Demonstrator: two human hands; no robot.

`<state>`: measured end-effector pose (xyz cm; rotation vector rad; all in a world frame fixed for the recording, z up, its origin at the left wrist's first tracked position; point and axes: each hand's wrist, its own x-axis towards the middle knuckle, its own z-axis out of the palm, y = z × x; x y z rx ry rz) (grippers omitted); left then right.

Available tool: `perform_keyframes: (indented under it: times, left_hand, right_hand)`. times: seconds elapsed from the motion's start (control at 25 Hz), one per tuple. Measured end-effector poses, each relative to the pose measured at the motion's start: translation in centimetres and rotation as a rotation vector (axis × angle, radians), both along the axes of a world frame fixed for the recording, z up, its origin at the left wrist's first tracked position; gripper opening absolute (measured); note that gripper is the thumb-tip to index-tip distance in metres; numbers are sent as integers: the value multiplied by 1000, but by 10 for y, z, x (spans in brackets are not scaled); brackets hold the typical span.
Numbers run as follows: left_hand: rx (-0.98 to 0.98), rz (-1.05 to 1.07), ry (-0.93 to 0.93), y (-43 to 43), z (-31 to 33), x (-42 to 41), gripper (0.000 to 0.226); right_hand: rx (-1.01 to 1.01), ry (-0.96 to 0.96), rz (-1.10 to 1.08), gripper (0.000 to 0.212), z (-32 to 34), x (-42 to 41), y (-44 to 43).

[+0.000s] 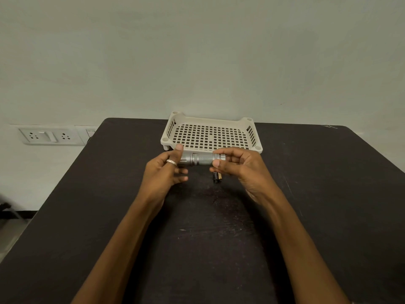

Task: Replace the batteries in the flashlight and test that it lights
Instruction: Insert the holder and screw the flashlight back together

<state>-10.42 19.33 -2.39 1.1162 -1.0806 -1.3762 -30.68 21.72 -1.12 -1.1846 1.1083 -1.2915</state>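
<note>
Silver knurled metal flashlight (200, 159) sits mid-frame, left hand (163, 172) gripping its head, right hand (241, 165) pinching its tail, while small dark batteries (217, 177) lie beneath, swap apparently unfinished, light untested.

The flashlight's (201, 159) head end sits behind the left hand (163, 172), so its lens cannot be seen. Its tail end is covered by the fingers of the right hand (238, 166), which pinch it, and the cap there is mostly hidden. The batteries (217, 177) on the table (219, 238) lie partly under the right thumb; their number and markings are too small to tell. Both hands and the flashlight block part of the tray's (210, 119) near rim. The table's left corner hides the right end of the socket panel (50, 136). The forearms (122, 249) and table run off the bottom edge. A dark shape (6, 207) is cut off at the left edge.
</note>
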Motion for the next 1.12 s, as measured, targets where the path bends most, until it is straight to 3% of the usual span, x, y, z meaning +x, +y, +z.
perform_keyframes:
  times: [0.2, 0.36, 0.44, 0.6, 0.72, 0.88, 1.0, 1.12]
  left_hand:
    - [-8, 9, 46, -2, -1, 0, 19]
    - [-39, 18, 33, -1, -1, -1, 21]
    - [-35, 31, 44, -2, -2, -1, 21]
    - [-25, 58, 58, -5, -5, -1, 23]
    - [-27, 61, 51, -7, -8, 0, 24]
    - [-38, 67, 44, -7, -8, -2, 22]
    - [-46, 61, 39, -6, -8, -3, 22]
    - [-39, 62, 49, -7, -8, -2, 24]
  right_hand:
    - [80, 99, 30, 21, 4, 2, 2]
    - [204, 324, -25, 62, 5, 8, 1]
    - [221, 333, -38, 67, 2, 8, 0]
    - [94, 181, -18, 24, 2, -1, -1]
    - [26, 158, 5, 32, 1, -6, -1]
    - [66, 202, -4, 12, 0, 0, -2]
    - [143, 356, -56, 53, 0, 5, -2]
    - [167, 443, -80, 70, -2, 5, -3]
